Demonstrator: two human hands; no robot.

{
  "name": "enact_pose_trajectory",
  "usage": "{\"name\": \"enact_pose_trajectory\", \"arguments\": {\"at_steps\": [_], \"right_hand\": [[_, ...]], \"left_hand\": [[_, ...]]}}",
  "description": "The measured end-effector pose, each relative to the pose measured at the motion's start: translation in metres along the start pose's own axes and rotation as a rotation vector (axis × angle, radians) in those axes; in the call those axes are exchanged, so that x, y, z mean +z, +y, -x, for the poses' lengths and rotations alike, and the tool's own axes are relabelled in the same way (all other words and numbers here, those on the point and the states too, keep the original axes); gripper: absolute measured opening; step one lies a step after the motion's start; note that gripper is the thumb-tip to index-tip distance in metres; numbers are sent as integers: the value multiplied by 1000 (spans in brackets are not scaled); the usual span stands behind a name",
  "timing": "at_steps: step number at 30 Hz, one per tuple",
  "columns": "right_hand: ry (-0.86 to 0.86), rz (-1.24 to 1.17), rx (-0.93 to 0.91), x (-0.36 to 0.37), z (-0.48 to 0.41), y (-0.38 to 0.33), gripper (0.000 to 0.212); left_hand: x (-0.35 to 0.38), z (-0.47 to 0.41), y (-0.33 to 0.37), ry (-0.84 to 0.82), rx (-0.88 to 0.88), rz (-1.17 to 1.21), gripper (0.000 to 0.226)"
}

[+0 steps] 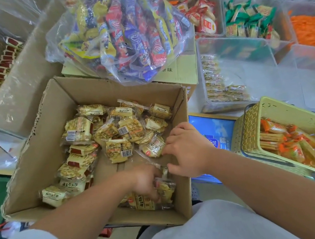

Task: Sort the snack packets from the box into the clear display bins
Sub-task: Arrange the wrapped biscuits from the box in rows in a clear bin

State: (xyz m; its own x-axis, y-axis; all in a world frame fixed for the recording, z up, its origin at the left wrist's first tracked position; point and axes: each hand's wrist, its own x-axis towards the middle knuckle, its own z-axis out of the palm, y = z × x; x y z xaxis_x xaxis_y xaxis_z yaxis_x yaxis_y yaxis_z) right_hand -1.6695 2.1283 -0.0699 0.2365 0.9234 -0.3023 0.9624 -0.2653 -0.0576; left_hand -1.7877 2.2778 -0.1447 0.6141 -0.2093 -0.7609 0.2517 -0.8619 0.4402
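Yellow biscuit packets mostly still in the cardboard box. Left hand, blurred, clutches a bunch of packets at the box's near-right corner; right hand curls on one beside it. Risk: slick film, overfull grab spilling en route to the clear bin beyond the box's right wall.

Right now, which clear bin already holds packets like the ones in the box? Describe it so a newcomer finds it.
Start at the open cardboard box the hands are in, then go right past its far corner. The clear bin there holds a small pile of pale yellow packets against its left side. Neighbouring bins behind hold red, green and orange snacks.
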Motion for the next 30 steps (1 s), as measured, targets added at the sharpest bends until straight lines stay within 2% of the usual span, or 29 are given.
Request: {"name": "enact_pose_trajectory", "arguments": {"at_steps": [2, 4, 8, 11, 14, 17, 19, 21, 23, 27, 30], "right_hand": [[1, -4, 4, 0, 0, 0, 54], [8, -6, 7, 1, 0, 0, 52], [18, -9, 3, 1, 0, 0, 50], [28, -17, -1, 1, 2, 1, 51], [83, -87, 1, 1, 3, 2, 53], [123, -132, -1, 1, 2, 1, 69], [123, -174, 13, 1, 2, 1, 78], [126, -249, 28, -2, 2, 1, 85], [146, -386, 29, -6, 2, 0, 87], [324, -900, 25, -25, 10, -1, 82], [466, -934, -98, -47, 26, 6, 92]], "left_hand": [[3, 2, -2, -11, -3, 32, 81], [3, 3, -4, -5, -11, 78, 81], [-4, 10, -13, -27, -4, 153, 54], [-15, 25, -27, -7, -4, 301, 40], [-21, 49, -47, 137, -36, 577, 49], [-22, 79, -56, 331, -78, 899, 67], [-23, 94, -52, 485, -92, 1149, 63], [-21, 103, -42, 585, -71, 1400, 49], [-19, 107, -25, 685, -35, 1603, 55], [-25, 109, 24, 870, 70, 1928, 54], [-34, 109, 61, 942, 140, 2027, 53]]}}
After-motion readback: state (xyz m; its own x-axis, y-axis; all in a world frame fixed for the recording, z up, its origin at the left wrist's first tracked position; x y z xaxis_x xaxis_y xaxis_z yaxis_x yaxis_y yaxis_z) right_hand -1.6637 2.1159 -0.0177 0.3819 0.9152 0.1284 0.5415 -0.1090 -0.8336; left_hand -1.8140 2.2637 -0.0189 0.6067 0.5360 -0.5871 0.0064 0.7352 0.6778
